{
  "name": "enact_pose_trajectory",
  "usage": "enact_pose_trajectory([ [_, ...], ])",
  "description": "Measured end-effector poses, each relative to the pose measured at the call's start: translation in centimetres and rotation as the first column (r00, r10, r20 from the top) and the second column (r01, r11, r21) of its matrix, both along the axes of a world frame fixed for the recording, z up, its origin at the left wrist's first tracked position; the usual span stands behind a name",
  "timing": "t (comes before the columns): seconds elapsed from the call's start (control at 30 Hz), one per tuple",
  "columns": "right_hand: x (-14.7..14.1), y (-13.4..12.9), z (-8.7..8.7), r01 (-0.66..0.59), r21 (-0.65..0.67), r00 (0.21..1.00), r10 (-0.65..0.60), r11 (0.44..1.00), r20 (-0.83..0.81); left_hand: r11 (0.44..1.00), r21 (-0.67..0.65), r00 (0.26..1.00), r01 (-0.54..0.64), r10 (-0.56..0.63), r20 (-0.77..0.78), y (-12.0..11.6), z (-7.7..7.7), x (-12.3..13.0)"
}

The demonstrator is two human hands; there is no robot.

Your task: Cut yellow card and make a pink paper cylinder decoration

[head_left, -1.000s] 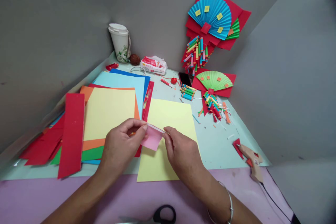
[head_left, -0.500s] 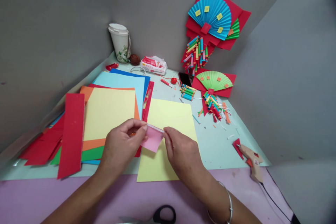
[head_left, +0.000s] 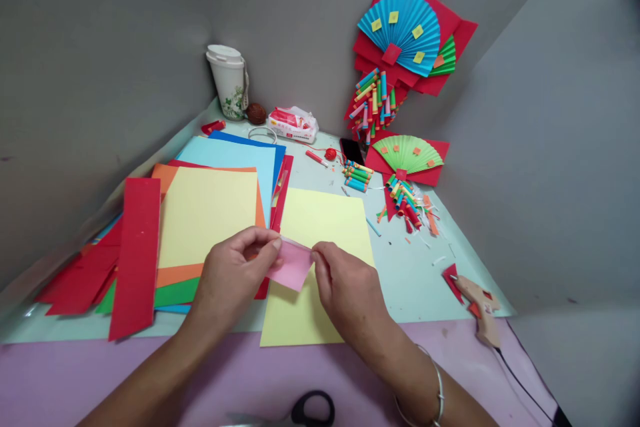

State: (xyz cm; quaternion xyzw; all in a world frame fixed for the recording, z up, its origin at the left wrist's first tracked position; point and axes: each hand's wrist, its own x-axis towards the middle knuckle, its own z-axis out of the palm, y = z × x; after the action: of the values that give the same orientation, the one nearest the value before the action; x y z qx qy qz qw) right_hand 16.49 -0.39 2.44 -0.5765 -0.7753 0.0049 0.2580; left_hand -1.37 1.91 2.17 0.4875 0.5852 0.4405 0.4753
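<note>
Between my two hands is a small piece of pink paper [head_left: 293, 268], its top edge stretched from one hand to the other. My left hand [head_left: 239, 267] pinches the top left corner between thumb and fingers. At the top right corner, my right hand [head_left: 345, 280] has its thumb and forefinger closed on the same edge. The edge between them looks narrowly turned or rolled. Beneath the hands lies a pale yellow sheet [head_left: 325, 220], partly covered by my right hand. A stack of coloured paper with a cream sheet [head_left: 210, 213] on top lies beside my left hand.
Black-handled scissors [head_left: 314, 408] lie at the near edge. A glue gun [head_left: 481, 307] with a cord rests at right. Farther back are rolled paper tubes [head_left: 357, 177], a green paper fan [head_left: 410, 152], a cup [head_left: 227, 80] and a tissue pack [head_left: 293, 124]. A red strip [head_left: 135, 260] lies left.
The top edge of the pink paper has turned slightly, so its pale strip shows less. Both hands stay in nearly the same place.
</note>
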Motion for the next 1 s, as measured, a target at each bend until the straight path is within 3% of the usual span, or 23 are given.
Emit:
enact_pose_trajectory([
  [0.13,0.2,0.0,0.2,-0.002,-0.070,1.000,0.001,0.998,-0.020,0.998,-0.017,0.995,0.060,-0.059,0.076,0.1,0.3,0.2],
  [0.33,0.3,0.0,0.6,-0.021,-0.154,0.998,0.011,0.988,-0.062,0.994,-0.073,0.996,0.082,-0.081,0.028,0.3,-0.1,0.1],
  [0.67,0.8,0.4,1.1,-0.069,-0.240,0.981,0.021,0.968,-0.195,0.964,-0.149,0.933,0.221,-0.164,0.321,0.5,-0.3,0.2],
  [1.0,1.4,0.8,1.1,-0.162,-0.271,0.955,0.082,0.949,-0.284,0.938,-0.217,0.931,0.270,-0.197,0.307,0.6,-0.5,0.0],
])
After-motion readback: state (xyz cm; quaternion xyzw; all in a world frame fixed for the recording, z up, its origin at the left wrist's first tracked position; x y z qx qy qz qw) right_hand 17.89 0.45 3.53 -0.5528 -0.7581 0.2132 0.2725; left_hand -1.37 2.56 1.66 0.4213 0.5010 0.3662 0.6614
